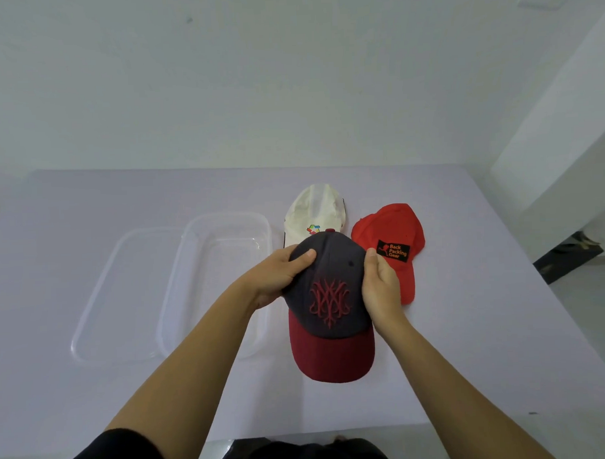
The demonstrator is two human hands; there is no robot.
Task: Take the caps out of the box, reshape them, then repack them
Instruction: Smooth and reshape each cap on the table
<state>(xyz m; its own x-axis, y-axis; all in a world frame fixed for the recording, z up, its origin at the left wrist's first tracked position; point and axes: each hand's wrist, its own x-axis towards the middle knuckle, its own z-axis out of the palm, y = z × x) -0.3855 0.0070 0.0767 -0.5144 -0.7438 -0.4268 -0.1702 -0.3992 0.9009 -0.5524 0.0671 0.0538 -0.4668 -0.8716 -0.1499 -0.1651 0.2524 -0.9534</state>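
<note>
Head view: only one camera, so this is all there is. Both hands are on the navy cap with the maroon brim, in front of the person, brim toward them. The left hand grips the crown's left side, thumb on top; the right hand grips the right side, fingers curled behind the crown and mostly hidden. A two-sided hold like that looks like squeezing the crown back into a dome, so I'd call this the reshape step on this cap. Can't tell whether the brim rests on the table or hangs just above it. The white cap and red cap lie side by side beyond it, out of the box, the white one partly hidden behind the navy crown. They're probably parked there to keep the container free. The clear box sits just left of the hands with no cap in it, and its lid lies flat against its left side. Repacking not started. Soft fabric, so the dome may sag once released.
</note>
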